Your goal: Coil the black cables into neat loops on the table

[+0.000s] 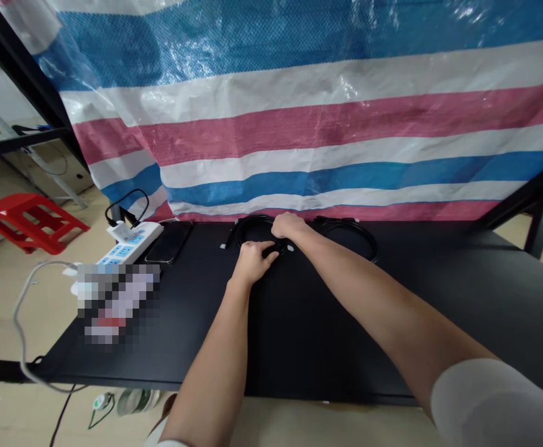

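Note:
A coiled black cable (241, 228) with pale plug ends lies at the back of the black table (309, 323). My left hand (253, 261) is at the near side of the coil, thumb and forefinger curved around part of it. My right hand (287, 225) reaches across to the coil's far right side, its fingers curled down on the cable; the fingertips are hidden. Just right of my right wrist lies a second coiled black cable (369, 241), partly covered by my forearm.
At the left are a white power strip (146, 233) with a charger plugged in, a dark phone (169, 242) and a blurred-out item (127, 298). A striped plastic sheet (318, 118) hangs behind the table. A red stool (31, 217) stands on the floor beyond the left end.

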`<action>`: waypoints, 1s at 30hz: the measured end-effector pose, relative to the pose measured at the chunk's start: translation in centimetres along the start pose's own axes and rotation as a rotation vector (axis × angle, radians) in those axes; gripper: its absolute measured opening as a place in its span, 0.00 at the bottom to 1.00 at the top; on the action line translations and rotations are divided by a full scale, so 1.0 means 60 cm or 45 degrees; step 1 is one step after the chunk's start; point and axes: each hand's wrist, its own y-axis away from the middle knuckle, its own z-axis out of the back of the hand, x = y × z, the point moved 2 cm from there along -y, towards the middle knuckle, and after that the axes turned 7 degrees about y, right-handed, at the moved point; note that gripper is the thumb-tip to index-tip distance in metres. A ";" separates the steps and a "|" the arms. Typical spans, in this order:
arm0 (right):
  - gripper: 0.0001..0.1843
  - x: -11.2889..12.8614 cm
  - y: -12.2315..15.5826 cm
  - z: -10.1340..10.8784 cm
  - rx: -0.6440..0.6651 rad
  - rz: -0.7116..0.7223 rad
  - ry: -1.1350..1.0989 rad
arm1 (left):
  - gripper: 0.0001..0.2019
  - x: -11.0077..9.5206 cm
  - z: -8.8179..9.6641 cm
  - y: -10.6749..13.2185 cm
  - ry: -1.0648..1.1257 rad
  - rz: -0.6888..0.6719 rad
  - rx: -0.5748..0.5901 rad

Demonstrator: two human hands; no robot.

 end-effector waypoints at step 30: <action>0.27 -0.056 0.061 -0.035 -0.334 0.470 -0.061 | 0.11 -0.005 -0.008 0.002 -0.104 0.219 0.008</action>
